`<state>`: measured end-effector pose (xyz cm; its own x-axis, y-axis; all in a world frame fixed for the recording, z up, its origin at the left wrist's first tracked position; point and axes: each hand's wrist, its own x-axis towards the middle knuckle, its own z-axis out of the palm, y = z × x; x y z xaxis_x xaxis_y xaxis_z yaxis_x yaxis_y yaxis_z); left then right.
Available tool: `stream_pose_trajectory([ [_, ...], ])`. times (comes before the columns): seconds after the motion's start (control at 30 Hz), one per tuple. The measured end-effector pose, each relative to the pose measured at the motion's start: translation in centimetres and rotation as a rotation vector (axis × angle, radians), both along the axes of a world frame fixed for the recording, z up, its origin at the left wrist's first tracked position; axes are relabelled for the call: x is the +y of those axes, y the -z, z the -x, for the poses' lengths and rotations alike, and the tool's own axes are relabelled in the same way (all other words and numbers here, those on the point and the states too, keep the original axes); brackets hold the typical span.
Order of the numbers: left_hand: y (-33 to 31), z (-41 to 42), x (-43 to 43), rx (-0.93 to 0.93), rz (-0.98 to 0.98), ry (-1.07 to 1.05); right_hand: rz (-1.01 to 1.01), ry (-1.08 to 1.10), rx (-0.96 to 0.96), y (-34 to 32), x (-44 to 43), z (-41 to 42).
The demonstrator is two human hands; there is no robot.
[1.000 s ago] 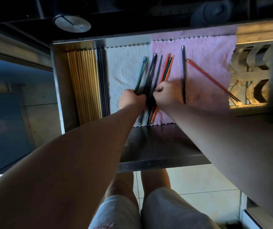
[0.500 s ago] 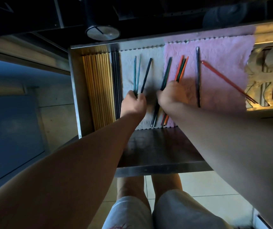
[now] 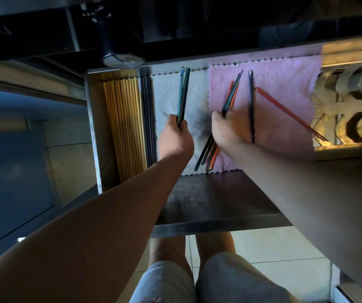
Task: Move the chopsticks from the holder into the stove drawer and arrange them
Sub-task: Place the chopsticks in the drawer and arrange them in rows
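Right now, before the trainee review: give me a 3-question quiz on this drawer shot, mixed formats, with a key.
1. True or false: the left hand grips teal chopsticks over the white cloth.
2. The loose red chopstick lies slanted on: A the white cloth, B the pink cloth, C bare metal.
3. Fill in: the right hand grips a bundle of dark and ____ chopsticks.

Key: 1 true; 2 B; 3 orange.
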<state>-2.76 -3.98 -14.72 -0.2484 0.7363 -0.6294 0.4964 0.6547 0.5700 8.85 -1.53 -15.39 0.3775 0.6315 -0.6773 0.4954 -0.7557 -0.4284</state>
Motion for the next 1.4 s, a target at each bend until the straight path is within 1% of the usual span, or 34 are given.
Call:
stream_pose_trajectory([
  [0.07,-0.1,-0.9,0.0,-0.013,0.007,-0.019,-0.041,0.108,0.059,0.0,0.0,-1.1],
  [0.2,-0.4,-3.0,0.2,0.003,0.054,-0.017,-0.103,0.41,0.135,1.6,-0.2,-3.4],
  [0.33,0.3,-5.2,0.7,0.002,0.108,0.092,-0.077,0.512,0.153,2.5,-0.6,-5.8],
  [0.5,1.4,-7.2,0.7,0.02,0.142,0.18,0.071,0.485,0.248,2.9,-1.2,-8.0],
  [0.57,1.4,-7.6,0.6,0.074,0.159,0.233,0.074,0.438,0.242,2.8,-1.2,-8.7],
  [0.63,1.6,-7.8,0.5,0.149,0.146,0.244,0.041,0.349,0.208,2.6,-1.2,-9.4],
  [0.67,1.8,-7.8,0.4,0.182,0.134,0.24,0.029,0.337,0.21,2.2,-1.2,-9.6],
  [0.77,2.0,-7.9,0.3,0.247,0.116,0.272,0.011,0.356,0.272,2.0,-1.3,-10.0],
  [0.87,2.2,-7.9,0.4,0.267,0.079,0.256,0.005,0.354,0.268,2.0,-1.3,-10.4],
  [0.93,2.4,-7.9,0.6,0.269,0.092,0.238,0.012,0.353,0.27,2.0,-1.2,-10.5],
  [1.03,2.7,-7.8,0.8,0.276,0.115,0.252,0.028,0.44,0.315,2.1,-1.0,-10.5],
  [1.1,2.7,-7.8,0.8,0.28,0.1,0.246,0.011,0.442,0.298,2.0,-1.0,-10.9],
  [1.2,2.7,-8.0,0.8,0.299,0.085,0.277,-0.014,0.344,0.192,2.0,-0.9,-11.8],
  [1.3,2.7,-8.1,0.8,0.326,0.09,0.318,-0.055,0.491,0.188,2.2,-0.7,-12.1],
  [1.4,2.7,-8.0,0.7,0.332,0.074,0.292,-0.139,0.443,0.128,2.4,-0.5,-12.4],
])
